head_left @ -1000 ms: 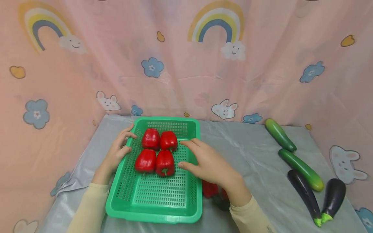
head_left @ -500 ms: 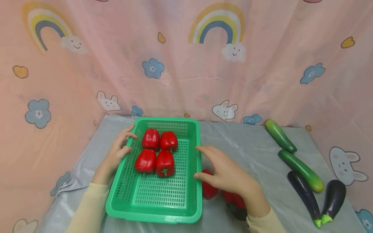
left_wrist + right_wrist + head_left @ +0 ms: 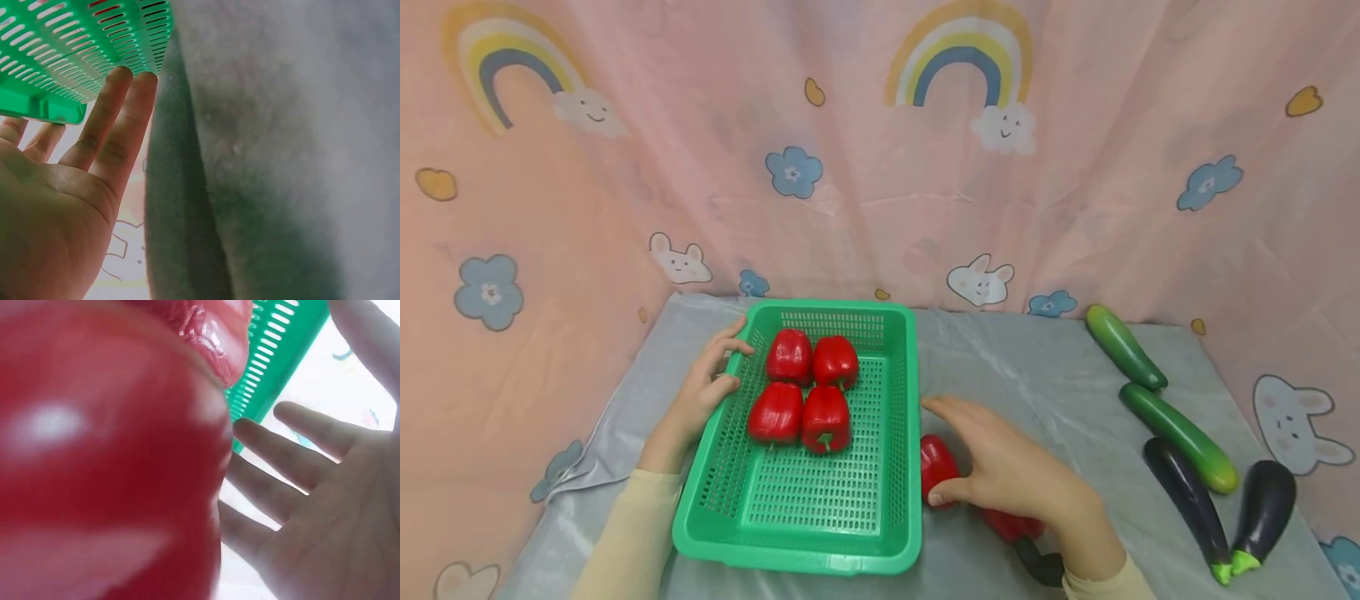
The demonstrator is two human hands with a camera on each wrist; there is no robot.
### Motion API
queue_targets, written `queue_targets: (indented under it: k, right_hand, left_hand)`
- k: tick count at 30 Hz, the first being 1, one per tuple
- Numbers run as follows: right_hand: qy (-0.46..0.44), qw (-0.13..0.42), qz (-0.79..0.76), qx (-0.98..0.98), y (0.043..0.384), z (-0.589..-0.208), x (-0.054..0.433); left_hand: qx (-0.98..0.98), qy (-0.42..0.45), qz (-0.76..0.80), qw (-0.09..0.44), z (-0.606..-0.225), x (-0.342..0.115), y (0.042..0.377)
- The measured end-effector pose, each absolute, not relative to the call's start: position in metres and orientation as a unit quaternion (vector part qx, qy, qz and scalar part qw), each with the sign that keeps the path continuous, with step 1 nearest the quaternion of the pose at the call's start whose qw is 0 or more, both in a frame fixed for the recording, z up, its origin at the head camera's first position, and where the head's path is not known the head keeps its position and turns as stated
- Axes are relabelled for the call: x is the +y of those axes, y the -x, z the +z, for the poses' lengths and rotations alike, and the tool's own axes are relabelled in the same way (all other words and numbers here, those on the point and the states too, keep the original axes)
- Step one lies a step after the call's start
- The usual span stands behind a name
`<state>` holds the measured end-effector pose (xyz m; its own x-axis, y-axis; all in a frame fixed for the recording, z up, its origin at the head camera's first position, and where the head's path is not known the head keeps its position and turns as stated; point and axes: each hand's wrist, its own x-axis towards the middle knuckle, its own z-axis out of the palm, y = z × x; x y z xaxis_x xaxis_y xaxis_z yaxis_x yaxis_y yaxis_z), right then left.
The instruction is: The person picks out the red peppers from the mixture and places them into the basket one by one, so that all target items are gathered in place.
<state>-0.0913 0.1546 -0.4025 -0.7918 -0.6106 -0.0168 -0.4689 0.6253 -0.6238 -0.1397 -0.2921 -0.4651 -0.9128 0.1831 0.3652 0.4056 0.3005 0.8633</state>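
A green plastic basket [image 3: 808,562] holds several red bell peppers [image 3: 775,414] in its upper left part. My left hand [image 3: 700,387] holds the basket's left rim, with thumb and a finger over the edge; in the left wrist view, two fingers lie along the outer wall. Beyond the right rim, my right hand [image 3: 1015,471] hovers with spread fingers, nothing in its grasp. Under it lies a red bell pepper [image 3: 936,467], partly covered by the hand. Another red pepper [image 3: 1011,525] shows below the palm. A red pepper [image 3: 112,462] fills much of the right wrist view.
Two green zucchini [image 3: 1180,437] and two dark eggplants [image 3: 1262,508] lie at the right of the grey cloth [image 3: 1015,367]. A dark object [image 3: 1041,562] sits by the right wrist. A pink printed curtain [image 3: 865,233] hangs behind and at the sides.
My right hand has moved from over the basket out past its right rim, to above the red peppers on the cloth. The left hand and basket stay in place.
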Motion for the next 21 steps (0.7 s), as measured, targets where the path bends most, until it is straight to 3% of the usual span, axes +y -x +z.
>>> queue_targets:
  k: [21]
  right_hand:
    - [0.342,0.166,-0.325,0.866,0.101,-0.431,0.153]
  left_hand:
    - [-0.798,0.188,-0.563,0.104,-0.469,-0.294,0.142]
